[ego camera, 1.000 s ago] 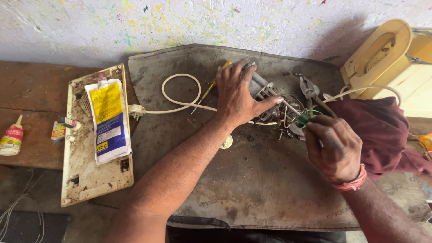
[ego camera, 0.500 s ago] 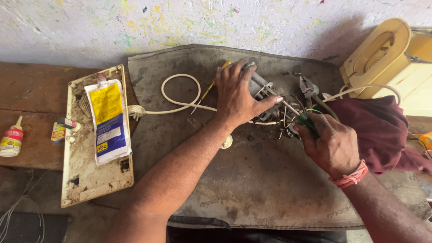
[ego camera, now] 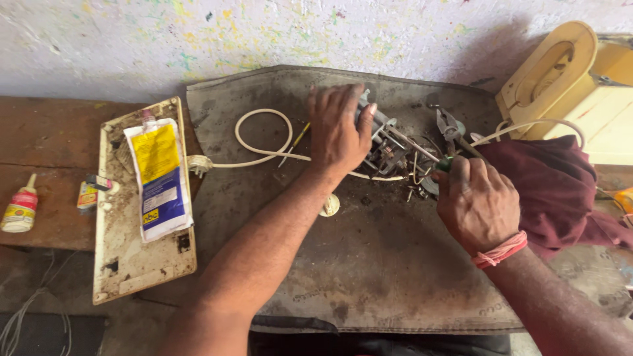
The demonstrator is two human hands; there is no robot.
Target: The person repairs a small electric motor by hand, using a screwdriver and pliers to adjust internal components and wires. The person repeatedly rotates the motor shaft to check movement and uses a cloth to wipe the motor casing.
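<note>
My left hand (ego camera: 337, 128) rests palm down on a small metal mechanism (ego camera: 386, 142) with wires, at the far middle of a grimy grey mat (ego camera: 369, 264). My right hand (ego camera: 478, 204) is closed around a green-handled screwdriver (ego camera: 443, 163) whose thin shaft points up-left into the mechanism. A white cable (ego camera: 264, 135) loops to the left of my left hand. Small screws and metal bits lie scattered between the two hands.
Pliers (ego camera: 450, 125) lie behind my right hand. A dark red cloth (ego camera: 560, 191) and a yellow plastic housing (ego camera: 567, 79) sit at the right. At left, a dirty cream panel (ego camera: 125, 264) carries a white, yellow and blue pouch (ego camera: 158, 181); a small glue bottle (ego camera: 20, 206) stands on the wooden bench.
My right hand has moved up and left toward the mechanism, bringing the screwdriver tip into it. My left hand stays pressed on the mechanism.
</note>
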